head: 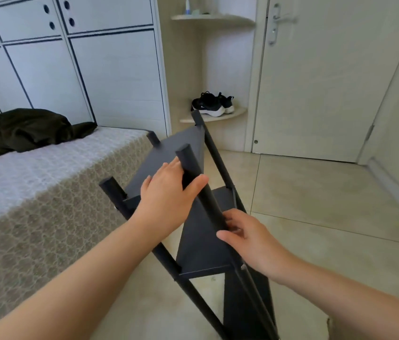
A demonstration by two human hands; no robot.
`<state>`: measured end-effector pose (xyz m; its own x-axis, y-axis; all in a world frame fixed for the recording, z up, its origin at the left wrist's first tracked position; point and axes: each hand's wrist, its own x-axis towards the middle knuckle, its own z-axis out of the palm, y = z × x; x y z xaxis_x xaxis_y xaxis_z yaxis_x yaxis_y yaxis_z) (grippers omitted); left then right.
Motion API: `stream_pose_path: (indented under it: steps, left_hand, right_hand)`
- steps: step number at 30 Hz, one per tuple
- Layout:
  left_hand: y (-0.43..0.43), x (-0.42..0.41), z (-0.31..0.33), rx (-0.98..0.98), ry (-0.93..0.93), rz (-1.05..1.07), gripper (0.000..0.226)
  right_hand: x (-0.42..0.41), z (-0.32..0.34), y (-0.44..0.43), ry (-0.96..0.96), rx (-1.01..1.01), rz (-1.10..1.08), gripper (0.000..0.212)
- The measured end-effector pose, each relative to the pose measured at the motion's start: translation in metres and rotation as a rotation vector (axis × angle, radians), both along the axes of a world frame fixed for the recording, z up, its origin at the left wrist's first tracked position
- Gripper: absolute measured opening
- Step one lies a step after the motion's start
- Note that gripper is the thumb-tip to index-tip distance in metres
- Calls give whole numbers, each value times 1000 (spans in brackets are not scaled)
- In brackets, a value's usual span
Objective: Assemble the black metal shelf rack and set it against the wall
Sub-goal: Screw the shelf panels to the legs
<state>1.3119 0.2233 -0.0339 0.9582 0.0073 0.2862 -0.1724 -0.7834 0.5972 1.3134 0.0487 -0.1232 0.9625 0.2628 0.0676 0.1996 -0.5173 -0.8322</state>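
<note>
Pale floor tiles [316, 204] in a bedroom lie under a black metal shelf rack [200, 244], which leans away from the viewer with its shelves already fixed between round posts. Both hands hold the nearest upright post [188, 155]. The left hand [169, 195] wraps fingers and thumb round it near the top end. The right hand [250, 239] pinches it lower down, where a shelf joins. This two-point hold probably steadies the leaning frame or seats the post in its joint; which one cannot be told. The rack is directly ahead, between the forearms. Just beside it on the left, a bed [34, 192] with a patterned cover holds a dark garment [22, 128]. Beyond, a corner shelf [238, 113] bears black shoes [213, 104], between a white wardrobe [46, 65] and a closed door [316, 82].
</note>
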Motion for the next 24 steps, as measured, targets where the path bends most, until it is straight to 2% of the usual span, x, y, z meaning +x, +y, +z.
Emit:
stream_pose_path:
  steps: [6,8,10,13,24]
  left_hand:
    - [-19,-39,3,74,-140,-63,15]
    - [-23,-48,-3,104,-191,-85,31]
    - [-30,-61,-7,152,-265,-112,46]
    - [-36,-75,-14,224,-339,-146,54]
    - [-35,-91,-29,145,-353,-142,55]
  right_hand:
    - [-45,7,-10,195,229,-57,18]
    - [-53,5,-11,245,259,-81,20]
    - [-63,2,-16,268,269,-97,20]
    - [-72,-5,-19,289,258,-87,21]
    - [-81,-14,-18,337,268,-105,23]
